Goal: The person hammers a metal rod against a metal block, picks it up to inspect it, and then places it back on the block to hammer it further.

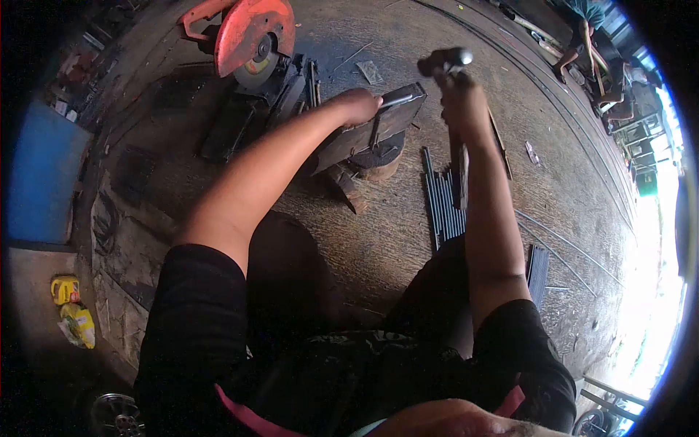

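My left hand (359, 108) is closed on a short metal rod (397, 101), which lies along the top of a dark metal block (378, 130). The block rests tilted on a round wooden stump (380, 170). My right hand (464, 102) is wrapped round a hammer, raised to the right of the block. The hammer's head (447, 60) is above the fist and apart from the rod; its handle hangs down below the hand.
A red cut-off saw (255, 44) stands at the upper left. Several metal rods (444, 204) lie on the floor between the block and my right forearm. Another person's hands (566, 65) are at the upper right. Yellow containers (65, 290) are at the far left.
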`<action>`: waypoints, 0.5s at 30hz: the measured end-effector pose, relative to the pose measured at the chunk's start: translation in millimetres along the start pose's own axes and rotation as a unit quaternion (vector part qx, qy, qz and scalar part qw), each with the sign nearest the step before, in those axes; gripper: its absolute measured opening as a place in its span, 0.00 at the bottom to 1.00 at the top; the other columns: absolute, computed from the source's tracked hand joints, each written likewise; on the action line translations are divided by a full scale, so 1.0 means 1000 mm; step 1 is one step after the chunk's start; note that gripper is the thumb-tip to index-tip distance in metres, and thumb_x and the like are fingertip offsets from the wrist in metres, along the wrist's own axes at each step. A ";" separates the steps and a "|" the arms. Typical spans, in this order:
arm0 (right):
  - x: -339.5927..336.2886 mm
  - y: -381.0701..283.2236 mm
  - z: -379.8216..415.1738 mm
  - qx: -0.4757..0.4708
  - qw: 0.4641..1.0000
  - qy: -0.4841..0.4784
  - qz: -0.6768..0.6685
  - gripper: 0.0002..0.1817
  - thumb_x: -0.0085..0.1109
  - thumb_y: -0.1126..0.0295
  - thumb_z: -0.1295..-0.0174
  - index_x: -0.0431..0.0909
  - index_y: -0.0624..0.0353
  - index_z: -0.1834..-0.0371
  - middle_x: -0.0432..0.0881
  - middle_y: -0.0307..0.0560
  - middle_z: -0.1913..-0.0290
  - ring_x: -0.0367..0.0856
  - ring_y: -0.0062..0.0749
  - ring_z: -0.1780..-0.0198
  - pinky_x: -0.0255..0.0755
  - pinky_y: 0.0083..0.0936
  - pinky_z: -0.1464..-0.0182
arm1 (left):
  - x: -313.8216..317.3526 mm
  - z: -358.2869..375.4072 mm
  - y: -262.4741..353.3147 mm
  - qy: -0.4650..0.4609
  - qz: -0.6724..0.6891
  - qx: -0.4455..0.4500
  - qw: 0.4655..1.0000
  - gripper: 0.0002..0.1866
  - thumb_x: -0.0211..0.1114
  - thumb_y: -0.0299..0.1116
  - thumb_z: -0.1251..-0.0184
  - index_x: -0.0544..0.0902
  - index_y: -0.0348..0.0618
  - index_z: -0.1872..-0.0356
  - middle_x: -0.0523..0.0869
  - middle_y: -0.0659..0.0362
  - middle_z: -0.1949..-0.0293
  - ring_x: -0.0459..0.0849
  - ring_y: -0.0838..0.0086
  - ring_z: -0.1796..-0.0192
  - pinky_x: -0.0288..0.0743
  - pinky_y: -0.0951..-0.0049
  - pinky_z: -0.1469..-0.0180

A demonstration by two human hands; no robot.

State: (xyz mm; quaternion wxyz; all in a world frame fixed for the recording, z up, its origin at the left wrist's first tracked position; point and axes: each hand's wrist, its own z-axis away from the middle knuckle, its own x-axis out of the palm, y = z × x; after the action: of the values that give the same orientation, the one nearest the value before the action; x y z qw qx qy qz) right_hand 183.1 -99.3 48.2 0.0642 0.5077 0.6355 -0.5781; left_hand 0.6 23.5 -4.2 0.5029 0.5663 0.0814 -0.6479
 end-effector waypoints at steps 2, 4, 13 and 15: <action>-0.024 -0.021 0.000 -0.068 0.994 0.068 -0.051 0.23 0.59 0.51 0.34 0.78 0.66 0.61 0.79 0.43 0.80 0.78 0.25 0.80 0.72 0.26 0.76 | 0.014 -0.019 -0.017 0.064 -0.022 0.035 0.997 0.27 0.42 0.48 0.23 0.83 0.35 0.62 0.85 0.41 0.66 0.85 0.48 0.63 0.75 0.49 0.58; -0.034 -0.043 0.007 -0.087 0.987 0.099 -0.091 0.23 0.60 0.51 0.35 0.78 0.65 0.61 0.79 0.42 0.80 0.79 0.24 0.79 0.72 0.25 0.76 | 0.016 -0.017 -0.017 0.127 -0.041 0.068 0.989 0.27 0.41 0.48 0.23 0.83 0.35 0.61 0.85 0.39 0.64 0.84 0.45 0.60 0.74 0.49 0.54; 0.017 0.001 0.014 0.015 0.989 -0.128 0.067 0.24 0.54 0.49 0.35 0.80 0.61 0.51 0.85 0.60 0.63 0.85 0.54 0.60 0.76 0.42 0.60 | 0.003 0.008 0.001 0.153 -0.021 -0.021 0.988 0.28 0.44 0.48 0.24 0.82 0.29 0.59 0.84 0.36 0.57 0.82 0.42 0.50 0.73 0.49 0.47; 0.005 -0.010 0.010 -0.002 0.992 -0.117 0.053 0.24 0.56 0.49 0.35 0.80 0.61 0.53 0.84 0.54 0.70 0.85 0.43 0.69 0.75 0.37 0.64 | -0.003 0.009 0.003 0.126 -0.035 -0.038 0.991 0.25 0.44 0.46 0.25 0.83 0.35 0.54 0.83 0.38 0.53 0.82 0.45 0.47 0.73 0.51 0.44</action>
State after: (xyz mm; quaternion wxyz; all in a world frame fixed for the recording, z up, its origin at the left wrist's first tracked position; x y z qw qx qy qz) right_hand 168.4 -102.5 47.9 0.1696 0.4696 0.5971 -0.6278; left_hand -3.4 17.6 2.7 0.4871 0.6206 0.1884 -0.5850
